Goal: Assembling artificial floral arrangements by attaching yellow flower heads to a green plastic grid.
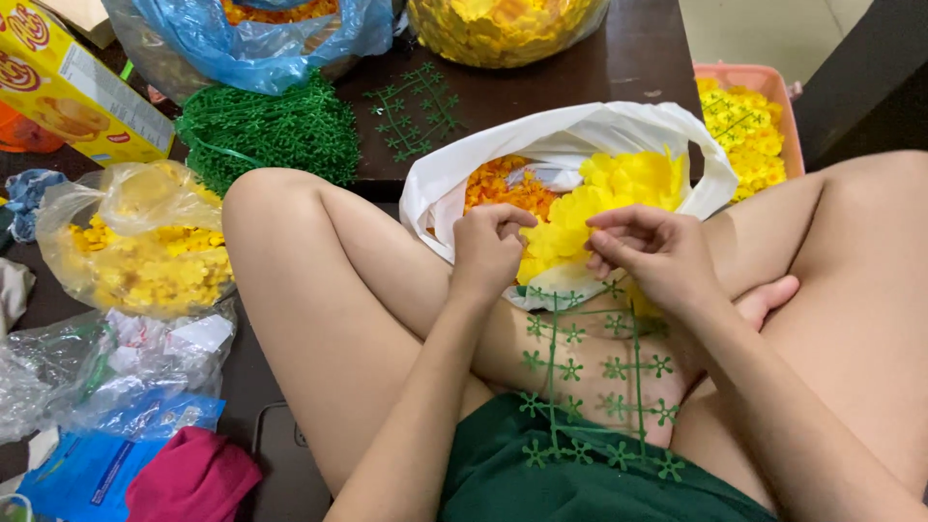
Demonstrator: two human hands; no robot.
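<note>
My left hand (486, 244) and my right hand (652, 253) are both curled over a row of yellow fabric flowers (590, 208) fixed at the top of a green plastic grid (590, 372) that lies across my crossed legs. Each hand pinches at a yellow flower on the grid's upper edge. Behind the hands an open white plastic bag (570, 130) holds loose yellow and orange petals (503, 186).
A pile of green grids (266, 130) and one loose grid (416, 106) lie on the dark table. A clear bag of yellow flowers (145, 256) sits at left, a pink tray of flowers (749, 121) at right, a blue bag (261, 39) and yellow box (72, 87) behind.
</note>
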